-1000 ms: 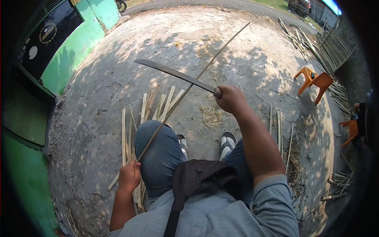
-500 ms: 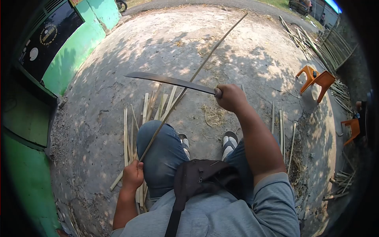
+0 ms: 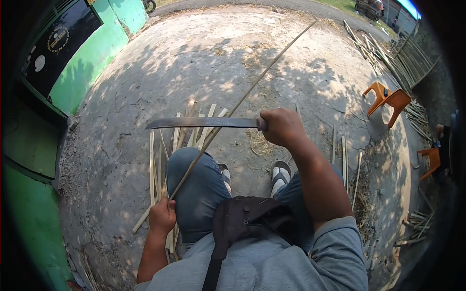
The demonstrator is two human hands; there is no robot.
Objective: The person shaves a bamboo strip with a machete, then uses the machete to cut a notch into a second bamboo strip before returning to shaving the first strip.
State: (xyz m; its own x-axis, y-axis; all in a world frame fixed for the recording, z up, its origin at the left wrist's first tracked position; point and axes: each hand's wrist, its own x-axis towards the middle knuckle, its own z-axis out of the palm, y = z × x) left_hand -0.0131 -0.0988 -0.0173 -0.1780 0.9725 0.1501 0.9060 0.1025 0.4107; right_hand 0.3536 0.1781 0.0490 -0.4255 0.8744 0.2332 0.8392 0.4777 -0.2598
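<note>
Bamboo strip (image 3: 242, 99) in left hand (image 3: 161, 217), machete (image 3: 204, 123) in right hand (image 3: 280, 127)

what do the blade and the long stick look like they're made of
Blade: looks like steel, dull grey and worn rather than polished, thin and flat with a darker edge. Stick: probably split bamboo, pale tan and matte, very thin and straight, matching the split strips on the ground. Neither can be confirmed by look alone.

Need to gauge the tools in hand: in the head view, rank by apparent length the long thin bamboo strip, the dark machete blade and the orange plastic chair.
1. Long thin bamboo strip, from the left hand far across the ground.
2. Dark machete blade, held by the right hand.
3. Orange plastic chair, though it sits farther away, so its true size is unsure.
</note>
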